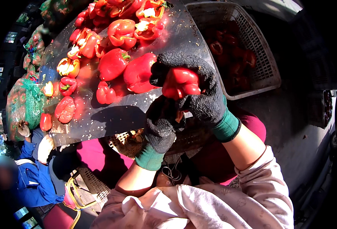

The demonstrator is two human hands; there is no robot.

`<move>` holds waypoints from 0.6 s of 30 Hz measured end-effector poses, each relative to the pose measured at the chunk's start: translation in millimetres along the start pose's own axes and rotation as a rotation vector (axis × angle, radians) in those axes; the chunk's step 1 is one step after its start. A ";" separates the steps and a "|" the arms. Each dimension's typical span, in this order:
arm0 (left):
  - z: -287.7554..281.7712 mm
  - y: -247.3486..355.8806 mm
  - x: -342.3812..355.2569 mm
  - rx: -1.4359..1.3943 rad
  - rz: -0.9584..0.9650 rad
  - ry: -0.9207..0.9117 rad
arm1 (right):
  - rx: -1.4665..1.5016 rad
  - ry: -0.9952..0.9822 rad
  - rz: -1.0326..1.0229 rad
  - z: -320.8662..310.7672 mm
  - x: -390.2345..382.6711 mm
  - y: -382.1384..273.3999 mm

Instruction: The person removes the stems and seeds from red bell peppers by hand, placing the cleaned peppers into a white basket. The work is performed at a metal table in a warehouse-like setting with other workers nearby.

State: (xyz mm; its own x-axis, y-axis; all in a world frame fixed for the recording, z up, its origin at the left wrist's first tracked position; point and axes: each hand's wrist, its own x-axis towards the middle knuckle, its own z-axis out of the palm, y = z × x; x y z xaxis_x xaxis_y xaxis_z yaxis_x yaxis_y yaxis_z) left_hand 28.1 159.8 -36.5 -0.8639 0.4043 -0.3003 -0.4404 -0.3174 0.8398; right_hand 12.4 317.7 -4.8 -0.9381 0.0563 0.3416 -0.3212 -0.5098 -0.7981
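Black-and-green gloves cover both hands over the metal table's near edge. My right hand [206,103] is closed around a red pepper [180,82], its fingers arched over the top. Just below, my left hand [161,129] is closed, its fingertips in shadow under that pepper; what it grips there is too dark to make out. Whole red peppers [113,65] lie left of my hands, one large one [138,74] very near the right glove. Opened peppers [120,34] with pale cores are spread farther back, and loose seeds dot the steel.
A pale plastic crate [268,82] of red peppers stands right of the metal table [115,126]. Green mesh sacks [31,99] of produce line the left. At lower left a co-worker [34,183] in blue has a white-gloved hand [45,147] at the table's corner.
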 end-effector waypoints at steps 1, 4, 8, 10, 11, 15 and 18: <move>-2.7 -1.1 -1.2 0.251 0.124 0.025 | 0.038 0.021 -0.017 1.5 4.3 0.2; -2.1 -5.4 -4.8 0.204 0.202 0.054 | 0.313 0.222 0.071 16.2 -0.3 -5.3; 6.9 18.7 -6.8 0.559 0.398 -0.082 | 0.367 0.327 0.158 14.0 -7.4 -15.3; 4.1 32.8 -4.8 1.180 0.625 -0.127 | 0.350 0.355 0.137 13.6 -8.7 -11.7; 0.4 30.6 -3.1 1.102 0.727 -0.124 | 0.370 0.370 0.129 13.0 -9.1 -9.2; -9.2 51.2 -10.1 1.186 0.609 -0.291 | 0.486 0.419 0.054 -16.2 -16.6 8.5; -24.9 29.6 -25.7 1.100 0.410 -0.195 | 0.371 0.355 0.039 -33.1 -8.8 11.4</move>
State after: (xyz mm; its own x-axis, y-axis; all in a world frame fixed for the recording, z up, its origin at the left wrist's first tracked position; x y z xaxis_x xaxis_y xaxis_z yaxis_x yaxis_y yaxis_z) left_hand 31.2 118.6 -15.2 -0.7978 0.5983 0.0747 0.3880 0.4145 0.8232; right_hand 12.7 339.8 -33.3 -0.9554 0.2859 0.0743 -0.2778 -0.7842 -0.5549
